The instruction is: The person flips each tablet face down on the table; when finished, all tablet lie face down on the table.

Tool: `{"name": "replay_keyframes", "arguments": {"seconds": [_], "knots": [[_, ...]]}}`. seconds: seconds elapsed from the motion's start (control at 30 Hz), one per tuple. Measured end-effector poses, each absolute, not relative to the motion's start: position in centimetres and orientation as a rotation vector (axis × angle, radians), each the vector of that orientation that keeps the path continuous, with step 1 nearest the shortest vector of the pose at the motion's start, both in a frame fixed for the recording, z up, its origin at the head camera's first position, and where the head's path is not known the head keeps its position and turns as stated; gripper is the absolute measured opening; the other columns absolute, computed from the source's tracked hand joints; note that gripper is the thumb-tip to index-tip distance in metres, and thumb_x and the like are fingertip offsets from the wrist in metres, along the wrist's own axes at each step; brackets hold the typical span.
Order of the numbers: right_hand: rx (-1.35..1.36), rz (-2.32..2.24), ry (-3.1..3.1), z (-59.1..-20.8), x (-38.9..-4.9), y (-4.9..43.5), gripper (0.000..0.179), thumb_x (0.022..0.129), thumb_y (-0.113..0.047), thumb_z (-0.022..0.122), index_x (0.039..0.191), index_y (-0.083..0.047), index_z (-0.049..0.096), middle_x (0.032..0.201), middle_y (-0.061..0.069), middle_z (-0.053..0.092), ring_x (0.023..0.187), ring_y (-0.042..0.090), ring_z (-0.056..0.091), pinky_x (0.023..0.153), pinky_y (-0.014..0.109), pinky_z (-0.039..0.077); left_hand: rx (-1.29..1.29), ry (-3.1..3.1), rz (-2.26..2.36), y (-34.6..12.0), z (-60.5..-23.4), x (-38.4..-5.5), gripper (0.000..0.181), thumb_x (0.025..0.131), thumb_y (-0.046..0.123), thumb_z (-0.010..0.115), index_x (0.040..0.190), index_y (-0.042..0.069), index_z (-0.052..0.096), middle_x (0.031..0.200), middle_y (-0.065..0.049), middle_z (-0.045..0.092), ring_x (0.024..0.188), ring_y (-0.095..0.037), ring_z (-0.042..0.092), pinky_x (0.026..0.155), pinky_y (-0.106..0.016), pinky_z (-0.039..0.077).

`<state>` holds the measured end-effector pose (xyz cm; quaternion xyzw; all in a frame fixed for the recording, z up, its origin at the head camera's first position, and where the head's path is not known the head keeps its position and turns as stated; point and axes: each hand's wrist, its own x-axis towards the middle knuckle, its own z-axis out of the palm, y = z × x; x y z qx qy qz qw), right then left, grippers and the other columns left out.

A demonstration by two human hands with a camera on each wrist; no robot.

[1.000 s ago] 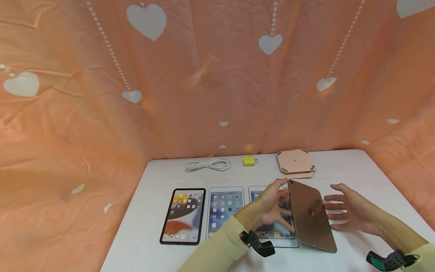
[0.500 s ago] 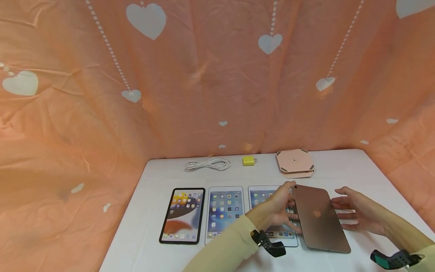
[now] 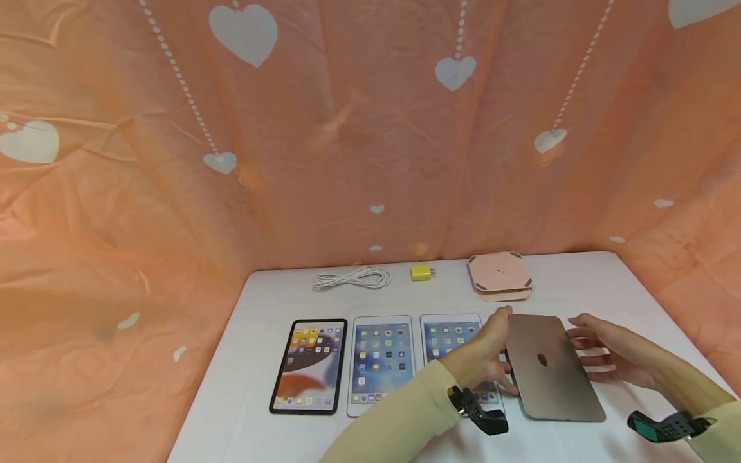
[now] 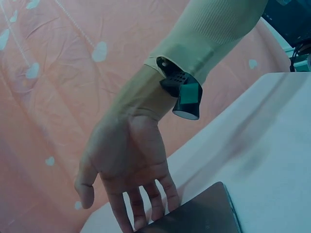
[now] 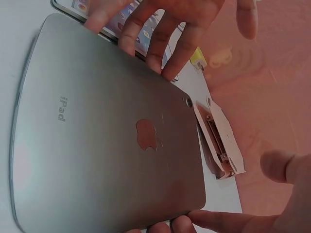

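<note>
A grey-brown iPad [image 3: 552, 386] lies face down at the right end of a row of tablets, its apple mark and lettering showing in the right wrist view. My left hand [image 3: 492, 354] has its fingers at the iPad's left edge, thumb raised near the top corner. On the other side my right hand [image 3: 616, 354] holds straight, spread fingers against the right edge. Both hands' fingertips are partly hidden by the iPad. A white-framed tablet [image 3: 451, 331] with its screen lit lies beneath my left forearm, which covers much of it.
Further left lie another white-framed tablet [image 3: 382, 354] and a black-framed tablet [image 3: 309, 366], both lit. Along the back are a coiled white cable [image 3: 353, 278], a yellow charger plug [image 3: 421, 272] and a folded pink stand [image 3: 500, 275]. Orange cloth [image 3: 347, 161] surrounds the white table [image 3: 231, 386].
The iPad has gone from steeply tilted to lying about flat, back up, and has shifted right. My left hand has moved right along with it; my right hand stays beside its right edge.
</note>
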<state>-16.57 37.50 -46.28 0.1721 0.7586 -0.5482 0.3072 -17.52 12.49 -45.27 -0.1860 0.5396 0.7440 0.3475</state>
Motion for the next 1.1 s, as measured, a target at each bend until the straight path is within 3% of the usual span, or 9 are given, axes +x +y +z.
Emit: {"name": "replay_keyframes", "arguments": {"seconds": [0.17, 0.47, 0.63, 0.77, 0.9, 0.97, 1.1], "knots": [[0.425, -1.440, 2.020, -46.2, -16.8, 37.4, 0.089, 0.116, -0.058, 0.030, 0.163, 0.017, 0.019, 0.158, 0.043, 0.036, 0.128, 0.043, 0.058, 0.100, 0.052, 0.063, -0.552, 1.402, 1.970, 12.7, -44.9, -17.7, 0.078, 0.102, 0.052, 0.059, 0.162, 0.008, 0.039, 0.164, -0.038, 0.029, 0.147, -0.076, 0.025, 0.104, -0.102, 0.011], [0.406, -1.437, 2.040, -45.9, -17.3, 37.3, 0.099, 0.112, -0.069, 0.027, 0.164, 0.015, 0.017, 0.162, 0.044, 0.030, 0.127, 0.040, 0.061, 0.101, 0.052, 0.063, -0.488, 1.395, 1.998, 12.0, -44.3, -17.6, 0.080, 0.101, 0.043, 0.063, 0.164, 0.002, 0.035, 0.168, -0.040, 0.025, 0.150, -0.076, 0.019, 0.110, -0.099, 0.006], [0.369, -1.461, 2.038, -45.2, -17.5, 37.3, 0.103, 0.111, -0.072, 0.025, 0.167, 0.013, 0.009, 0.168, 0.044, 0.019, 0.133, 0.044, 0.060, 0.105, 0.057, 0.061, -0.370, 1.398, 1.987, 10.1, -44.1, -17.5, 0.080, 0.100, 0.039, 0.065, 0.156, -0.011, 0.038, 0.160, -0.040, 0.036, 0.152, -0.072, 0.023, 0.121, -0.090, 0.013], [0.335, -1.471, 2.041, -44.7, -17.4, 37.3, 0.103, 0.112, -0.070, 0.023, 0.167, 0.014, 0.006, 0.170, 0.045, 0.014, 0.135, 0.047, 0.060, 0.108, 0.059, 0.059, -0.299, 1.405, 1.995, 7.1, -44.0, -17.7, 0.075, 0.102, 0.039, 0.065, 0.152, -0.012, 0.040, 0.151, -0.035, 0.045, 0.151, -0.070, 0.030, 0.123, -0.084, 0.022], [0.289, -1.474, 2.068, -44.3, -16.9, 36.9, 0.100, 0.113, -0.068, 0.022, 0.167, 0.015, 0.008, 0.169, 0.045, 0.019, 0.131, 0.038, 0.063, 0.107, 0.055, 0.060, -0.243, 1.443, 1.992, 3.3, -44.3, -18.1, 0.081, 0.105, 0.041, 0.061, 0.159, -0.013, 0.034, 0.157, -0.036, 0.043, 0.152, -0.067, 0.032, 0.125, -0.080, 0.028], [0.264, -1.510, 2.058, -44.1, -16.6, 36.6, 0.096, 0.114, -0.065, 0.023, 0.167, 0.014, 0.012, 0.166, 0.042, 0.030, 0.128, 0.032, 0.065, 0.106, 0.052, 0.061, -0.225, 1.466, 1.980, 1.3, -44.5, -18.3, 0.085, 0.106, 0.043, 0.059, 0.162, -0.013, 0.029, 0.162, -0.038, 0.039, 0.153, -0.067, 0.033, 0.124, -0.078, 0.031], [0.190, -1.657, 1.911, -44.2, -16.1, 35.8, 0.082, 0.117, -0.059, 0.028, 0.167, 0.005, 0.032, 0.150, 0.017, 0.063, 0.126, 0.024, 0.067, 0.107, 0.049, 0.061, -0.230, 1.489, 1.954, -2.3, -44.8, -18.5, 0.087, 0.108, 0.047, 0.056, 0.162, -0.015, 0.026, 0.164, -0.041, 0.035, 0.151, -0.070, 0.033, 0.124, -0.079, 0.031]]}}
